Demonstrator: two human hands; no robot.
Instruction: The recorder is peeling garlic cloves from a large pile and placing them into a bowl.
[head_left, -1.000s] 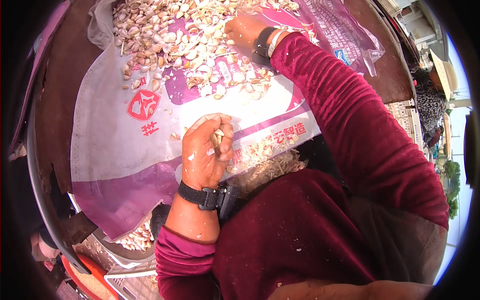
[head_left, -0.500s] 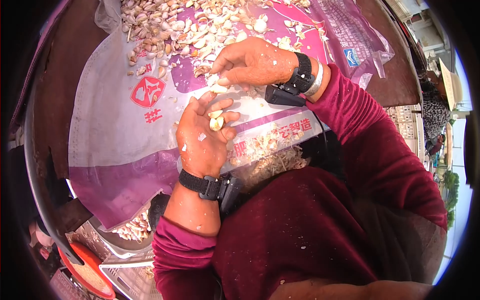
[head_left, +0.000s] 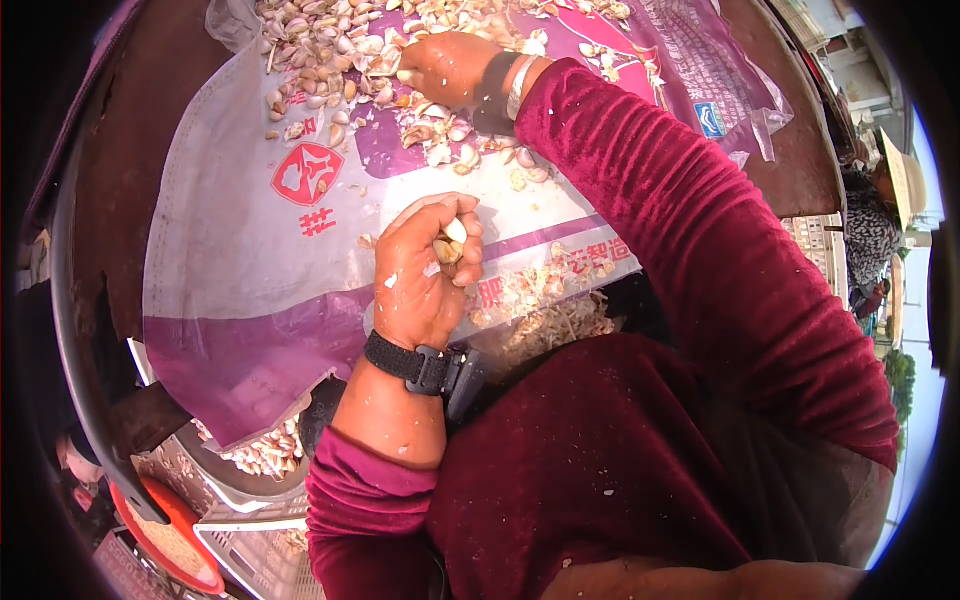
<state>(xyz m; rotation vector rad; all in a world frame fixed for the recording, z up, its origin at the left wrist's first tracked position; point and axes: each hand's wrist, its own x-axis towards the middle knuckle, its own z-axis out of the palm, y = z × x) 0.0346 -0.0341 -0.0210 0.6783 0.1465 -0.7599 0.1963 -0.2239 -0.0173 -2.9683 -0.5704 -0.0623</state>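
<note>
Head view: left hand (head_left: 425,270) curled around garlic cloves (head_left: 447,243) above purple sack (head_left: 250,300). Right hand (head_left: 447,68) reaching into clove pile (head_left: 335,50) at sack's far end, grip hidden. Best picked singly; left fist kept closed, over sack.

You get bright, warm daylight, sharp at centre; glare whitens the right rim; fisheye bending and black corners.
</note>
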